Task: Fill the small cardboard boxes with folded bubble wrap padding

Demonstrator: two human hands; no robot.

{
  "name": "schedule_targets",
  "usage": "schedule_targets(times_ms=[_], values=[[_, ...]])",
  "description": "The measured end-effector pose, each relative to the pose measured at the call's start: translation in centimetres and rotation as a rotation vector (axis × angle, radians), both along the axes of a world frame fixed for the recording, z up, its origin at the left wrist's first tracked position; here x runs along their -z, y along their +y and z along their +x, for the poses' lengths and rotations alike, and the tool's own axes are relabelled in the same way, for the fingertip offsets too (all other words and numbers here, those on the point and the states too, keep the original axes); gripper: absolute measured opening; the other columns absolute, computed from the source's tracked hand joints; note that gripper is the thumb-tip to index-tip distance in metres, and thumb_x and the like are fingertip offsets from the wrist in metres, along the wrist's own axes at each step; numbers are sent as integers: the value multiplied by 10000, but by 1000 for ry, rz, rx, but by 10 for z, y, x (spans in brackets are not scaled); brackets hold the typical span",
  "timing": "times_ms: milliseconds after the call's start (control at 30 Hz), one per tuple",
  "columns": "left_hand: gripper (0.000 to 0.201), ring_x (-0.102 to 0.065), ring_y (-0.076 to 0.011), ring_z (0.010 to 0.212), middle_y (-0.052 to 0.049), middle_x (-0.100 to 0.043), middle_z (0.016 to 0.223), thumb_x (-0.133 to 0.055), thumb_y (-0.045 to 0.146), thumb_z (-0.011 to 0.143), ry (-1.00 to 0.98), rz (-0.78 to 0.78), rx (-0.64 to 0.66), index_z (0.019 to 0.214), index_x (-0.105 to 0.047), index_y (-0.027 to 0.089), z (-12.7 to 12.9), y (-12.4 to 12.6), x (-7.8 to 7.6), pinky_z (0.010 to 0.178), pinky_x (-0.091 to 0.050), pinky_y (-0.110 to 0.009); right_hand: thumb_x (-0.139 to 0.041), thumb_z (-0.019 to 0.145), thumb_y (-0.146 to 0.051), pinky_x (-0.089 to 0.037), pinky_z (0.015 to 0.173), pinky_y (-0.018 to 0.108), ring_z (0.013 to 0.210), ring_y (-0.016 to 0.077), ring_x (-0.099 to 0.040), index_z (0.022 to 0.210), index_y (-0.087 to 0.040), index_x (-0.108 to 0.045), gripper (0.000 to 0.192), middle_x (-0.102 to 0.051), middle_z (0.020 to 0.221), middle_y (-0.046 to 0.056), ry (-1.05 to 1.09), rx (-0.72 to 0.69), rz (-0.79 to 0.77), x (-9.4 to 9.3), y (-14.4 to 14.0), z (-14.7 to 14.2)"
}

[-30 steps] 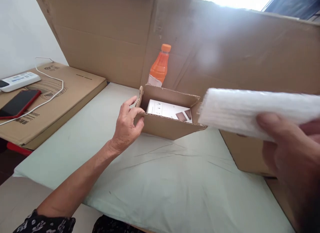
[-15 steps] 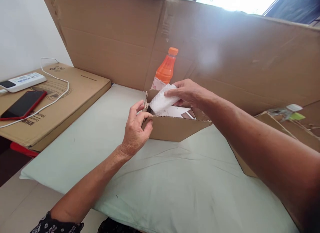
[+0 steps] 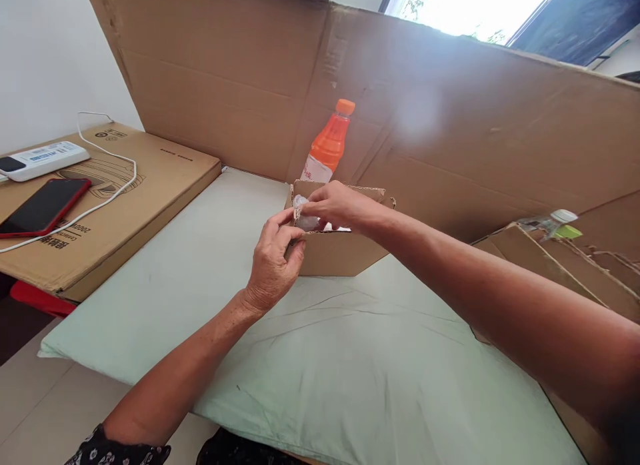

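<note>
A small open cardboard box (image 3: 330, 257) stands on the pale green cloth surface. My left hand (image 3: 274, 262) grips its near left corner, fingers on the outer side and thumb at the front wall. Inside the box, at its left end, is a white bubble-wrap bundle (image 3: 307, 220). My right hand (image 3: 340, 206) reaches down over the box with its fingers closed on the bundle; its lower fingertips are hidden behind the front wall. Just behind the box, a bottle of orange drink (image 3: 330, 142) with an orange cap leans slightly to the right.
A large cardboard panel (image 3: 225, 72) rises behind the surface. On the left, a flat cardboard box (image 3: 165, 178) carries a red-edged phone (image 3: 45, 206), a white device (image 3: 47, 160) and a white cable (image 3: 134, 172). At right, another cardboard box (image 3: 537, 258) holds a clear plastic bottle (image 3: 555, 223).
My right hand has lowered the bubble-wrap bundle into the left end of the box. My left hand has stayed at the corner.
</note>
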State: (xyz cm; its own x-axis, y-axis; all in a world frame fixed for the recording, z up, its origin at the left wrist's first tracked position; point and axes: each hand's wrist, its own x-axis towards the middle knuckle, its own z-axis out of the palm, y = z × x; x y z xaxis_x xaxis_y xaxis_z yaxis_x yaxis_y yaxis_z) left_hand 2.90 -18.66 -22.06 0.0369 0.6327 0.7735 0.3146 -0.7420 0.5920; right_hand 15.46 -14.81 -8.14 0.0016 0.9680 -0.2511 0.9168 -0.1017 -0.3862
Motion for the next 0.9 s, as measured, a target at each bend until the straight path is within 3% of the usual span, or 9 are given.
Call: schedule_targets(times_ms=[133, 267, 367, 467, 533, 667, 733, 800, 900], values=[[158, -621, -229, 1259, -132, -627, 1311, -590, 55, 899, -7, 18, -3, 957, -628, 196, 0, 2, 1, 1065, -522, -429, -621, 882, -274, -325, 581, 272, 677, 150, -559, 741, -169, -672, 184, -654, 721, 49, -335, -161, 150, 11, 13, -3], [202, -608, -231, 1273, -127, -614, 1323, -566, 57, 900, -17, 44, -7, 1026, -619, 206, 2, 2, 8, 1068, -521, -433, -609, 875, -213, -339, 617, 263, 790, 175, -614, 928, -159, -716, 132, -710, 862, 80, -346, -137, 171, 20, 26, -10], [431, -548, -269, 1353, -160, -541, 1420, -556, 90, 885, -94, 34, 0, 1297, -531, 213, 5, -2, 17, 1037, -545, -436, -592, 887, -214, -354, 650, 263, 832, 182, -624, 954, -153, -722, 158, -719, 906, 86, -307, -113, 201, 16, 26, -8], [653, -559, -276, 1327, -165, -501, 1472, -575, 128, 863, -133, -18, 27, 1479, -383, 228, 8, -3, 25, 1037, -543, -439, -559, 909, -250, -394, 695, 274, 830, 179, -627, 910, -167, -727, 188, -722, 903, 67, -162, -113, 341, 8, -1, 9], [677, -581, -263, 1285, -156, -517, 1463, -590, 137, 851, -131, -76, 38, 1488, -381, 230, 8, -1, 29, 1060, -527, -443, -546, 908, -263, -442, 769, 293, 886, 183, -644, 925, -188, -726, 195, -732, 966, 55, 15, -69, 600, 11, -34, 34], [708, -572, -277, 1302, -174, -510, 1480, -646, 171, 818, -167, -278, 59, 1480, -399, 210, 6, -4, 35, 1100, -496, -466, -575, 867, -301, -482, 953, 386, 1104, 224, -639, 1094, -215, -680, 264, -689, 1241, 91, 211, 248, 1019, 49, -98, 99], [736, -551, -286, 1336, -174, -492, 1502, -682, 194, 796, -188, -399, 68, 1478, -406, 215, 3, -11, 37, 1105, -492, -456, -596, 802, -307, -510, 934, 404, 1125, 241, -636, 1235, -193, -612, 448, -646, 1326, 130, 318, 423, 924, 79, -114, 122], [737, -539, -290, 1354, -154, -494, 1505, -709, 225, 772, -193, -514, 74, 1454, -430, 228, -1, -15, 39, 1098, -500, -444, -638, 726, -294, -534, 900, 396, 1189, 270, -613, 1349, -168, -533, 644, -576, 1432, 167, 470, 521, 672, 106, -113, 133], [622, -611, -269, 1217, -93, -611, 1325, -720, 278, 749, -135, -665, 64, 1334, -513, 237, -2, -11, 38, 1015, -544, -424, -674, 727, -326, -540, 932, 350, 1201, 253, -609, 1357, -171, -535, 663, -616, 1405, 122, 642, 377, 478, 128, -89, 137]])
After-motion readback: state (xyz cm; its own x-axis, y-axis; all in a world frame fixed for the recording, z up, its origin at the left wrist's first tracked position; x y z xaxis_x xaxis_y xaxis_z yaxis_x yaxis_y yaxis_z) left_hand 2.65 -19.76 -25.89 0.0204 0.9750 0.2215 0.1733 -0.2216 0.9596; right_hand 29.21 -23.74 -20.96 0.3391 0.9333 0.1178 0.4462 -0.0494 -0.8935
